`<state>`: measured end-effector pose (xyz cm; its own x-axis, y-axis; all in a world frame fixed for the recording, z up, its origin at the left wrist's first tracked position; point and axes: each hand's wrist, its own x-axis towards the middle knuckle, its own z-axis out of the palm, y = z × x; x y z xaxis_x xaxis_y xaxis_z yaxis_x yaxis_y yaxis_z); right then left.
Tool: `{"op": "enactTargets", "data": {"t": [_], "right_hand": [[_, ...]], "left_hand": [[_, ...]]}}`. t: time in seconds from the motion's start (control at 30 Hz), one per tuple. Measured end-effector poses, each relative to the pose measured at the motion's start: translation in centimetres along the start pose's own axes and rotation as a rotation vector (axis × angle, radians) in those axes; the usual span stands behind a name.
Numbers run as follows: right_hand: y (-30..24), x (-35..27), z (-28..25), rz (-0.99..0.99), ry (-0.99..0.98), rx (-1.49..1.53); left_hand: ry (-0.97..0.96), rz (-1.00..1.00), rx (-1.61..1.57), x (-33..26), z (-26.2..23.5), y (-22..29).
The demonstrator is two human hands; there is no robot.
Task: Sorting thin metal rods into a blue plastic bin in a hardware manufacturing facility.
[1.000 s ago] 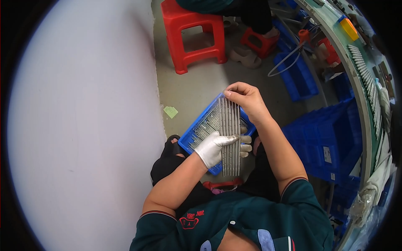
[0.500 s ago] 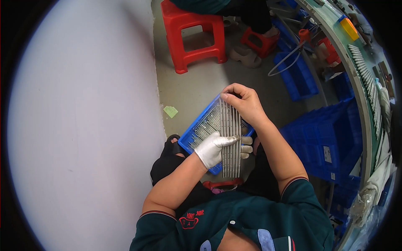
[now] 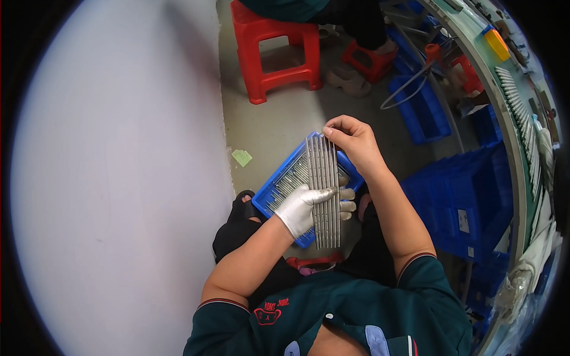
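My left hand [image 3: 298, 209], in a whitish glove with worn grey fingertips, is closed round several slim metal rods [image 3: 322, 169]. They lie side by side as a flat bundle, their length running away from me, with evenly spaced marks along them. At the far end, my bare right hand [image 3: 358, 145] pinches the tip of the bundle's right side between thumb and fingers. Under the rods, between my knees, a tilted blue crate [image 3: 279, 172] holds many more short-looking metal rods in rows. The bundle covers part of that crate.
A white wall [image 3: 119, 178] rises on the left. Ahead, a person sits on a red stool [image 3: 285, 77]. Blue bins [image 3: 457, 196] are stacked to the right under a curved-looking bench [image 3: 515, 118], where metal parts [image 3: 522, 118] lie in a row. A green paper scrap [image 3: 241, 157] lies on the floor.
My right hand has shifted slightly right along the far end, from the bundle's left part to its right part. The rods' far ends have swung slightly left; the left hand keeps its grip.
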<state>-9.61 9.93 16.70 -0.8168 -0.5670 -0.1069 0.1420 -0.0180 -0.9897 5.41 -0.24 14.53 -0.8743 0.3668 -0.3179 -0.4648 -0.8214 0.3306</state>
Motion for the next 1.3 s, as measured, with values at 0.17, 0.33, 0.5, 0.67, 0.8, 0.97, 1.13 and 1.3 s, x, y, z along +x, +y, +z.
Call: {"op": "enactTargets", "data": {"t": [0.17,0.33,0.5,0.67,0.8,0.97,1.13,1.3], "right_hand": [[0.32,0.12,0.02,0.007,0.009,-0.095],[-0.54,-0.09,0.16,0.026,0.013,-0.143],[-0.66,-0.22,0.31,0.000,0.013,-0.196],[-0.36,-0.30,0.46,-0.030,0.016,-0.162],[-0.17,-0.34,0.66,-0.039,0.022,-0.155],[-0.05,-0.33,0.81,-0.032,0.018,-0.139],[0.08,-0.22,0.83,-0.028,0.010,-0.118],[0.05,-0.03,0.78,0.012,-0.032,-0.038]], "left_hand": [[0.000,0.009,0.011,0.13,0.10,0.06],[0.012,0.009,0.014,-0.11,0.43,0.17],[-0.043,-0.004,-0.037,0.12,-0.11,-0.05],[-0.031,0.007,0.003,-0.02,0.27,0.04],[-0.036,0.012,-0.003,-0.07,0.26,0.06],[0.000,0.014,0.008,-0.22,0.34,0.05],[-0.026,0.025,-0.006,-0.23,0.27,0.00],[0.001,0.023,-0.006,-0.23,0.23,-0.09]]}}
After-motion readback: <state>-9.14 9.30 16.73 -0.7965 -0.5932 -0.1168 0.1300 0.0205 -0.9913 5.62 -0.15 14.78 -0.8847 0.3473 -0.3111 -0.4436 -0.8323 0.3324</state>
